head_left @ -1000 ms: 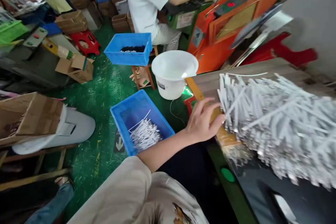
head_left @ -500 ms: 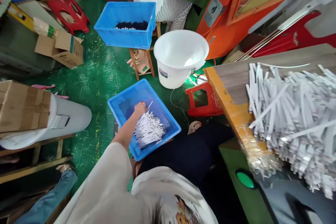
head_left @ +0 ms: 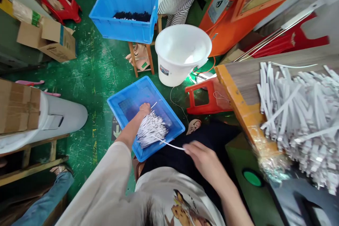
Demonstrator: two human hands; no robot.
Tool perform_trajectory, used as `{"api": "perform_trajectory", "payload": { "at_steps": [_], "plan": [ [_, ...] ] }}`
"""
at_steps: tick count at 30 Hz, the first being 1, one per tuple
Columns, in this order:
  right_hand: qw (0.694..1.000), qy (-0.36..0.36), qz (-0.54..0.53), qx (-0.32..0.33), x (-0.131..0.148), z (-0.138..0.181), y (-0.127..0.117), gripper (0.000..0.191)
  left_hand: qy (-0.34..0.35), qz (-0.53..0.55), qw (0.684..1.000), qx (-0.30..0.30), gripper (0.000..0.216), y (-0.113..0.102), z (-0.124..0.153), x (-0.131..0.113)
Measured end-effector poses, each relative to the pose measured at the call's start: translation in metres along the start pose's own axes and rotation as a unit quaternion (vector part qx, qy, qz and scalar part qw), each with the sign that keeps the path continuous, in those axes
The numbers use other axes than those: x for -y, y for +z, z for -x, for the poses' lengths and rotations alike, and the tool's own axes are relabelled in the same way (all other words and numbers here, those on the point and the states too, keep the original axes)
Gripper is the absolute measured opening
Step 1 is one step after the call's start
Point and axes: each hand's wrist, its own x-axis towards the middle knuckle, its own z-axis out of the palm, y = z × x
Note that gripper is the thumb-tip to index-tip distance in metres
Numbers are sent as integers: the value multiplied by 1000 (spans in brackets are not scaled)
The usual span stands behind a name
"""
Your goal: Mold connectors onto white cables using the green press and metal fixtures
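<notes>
In the shallow blue bin in front of my lap lies a pile of thin white strips. My left hand is inside the bin at the far side of the pile, its fingers closed, with a short white strip sticking out of it. My right hand is over my lap, pinching the end of one long, slightly bent white strip. That strip's other end reaches over the pile.
Loose white strips are heaped on the wood-edged table at right. A white tub, a red stool and a second blue bin on a wooden stool stand ahead. A person in striped trousers sits behind.
My right hand has come into view from the right, holding a long white strip over the bin's near edge. My left hand stays closed in the bin. The view has shifted slightly.
</notes>
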Motion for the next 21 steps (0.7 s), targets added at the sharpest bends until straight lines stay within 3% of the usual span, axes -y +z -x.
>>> {"api": "perform_trajectory", "payload": {
  "at_steps": [2, 5, 8, 11, 14, 18, 21],
  "plan": [
    [997, -10, 19, 77, -3, -45, 38, 31, 6, 43, 999, -20, 36, -6, 2, -2],
    [997, -16, 13, 76, 1, -79, 79, 29, 14, 125, 989, -83, 33, -21, 9, 0],
    [997, -27, -19, 72, 1, -64, 90, 37, 19, 222, 958, -183, 32, -45, 23, 3],
    [996, -2, -85, 38, -4, -19, 79, 33, 42, 321, 906, -274, 32, -73, 53, -11],
    [978, 57, -196, -37, -4, 30, 59, 29, 111, 420, 851, -295, 35, -98, 99, -53],
    [960, 117, -233, -102, 7, 76, 29, 31, 300, 517, 767, -232, 43, -114, 165, -140],
    [957, 135, -223, -129, 17, 112, 9, 35, 465, 397, 756, -235, 33, -112, 207, -216]
  ]
}}
